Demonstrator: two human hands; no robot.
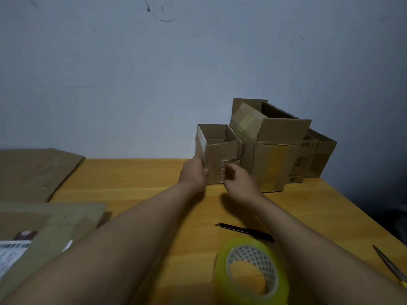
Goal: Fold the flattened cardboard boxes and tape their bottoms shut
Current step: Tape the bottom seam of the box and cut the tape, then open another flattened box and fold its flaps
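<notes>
Small cardboard box [218, 154]: upright, top open, centre of the frame at the far edge of the wooden tabletop [136, 183], close to the wall [154, 73]. Its right side is just beside a larger box.

Left hand [193, 175]: fingers wrapped on the small box's lower left corner, gripping it.

Right hand [241, 182]: against the lower front face of the same box, fingers curled; whether it pinches the cardboard or only rests on it cannot be told.

Larger cardboard box [271, 155]: right of centre, upright, flaps raised, tape stripe down its front. A further box [319, 155] stands behind it to the right.

Flattened cardboard [33, 172]: sheets at the left edge of the frame; a second flat piece [55, 225] at lower left, carrying a printed label.

Roll of tape [251, 271]: yellowish, lower centre, lying on the tabletop between the forearms.

Black utility knife [244, 231]: just above the roll, partly under the right forearm.

Scissors [389, 265]: lower right edge, only partly in frame.
</notes>
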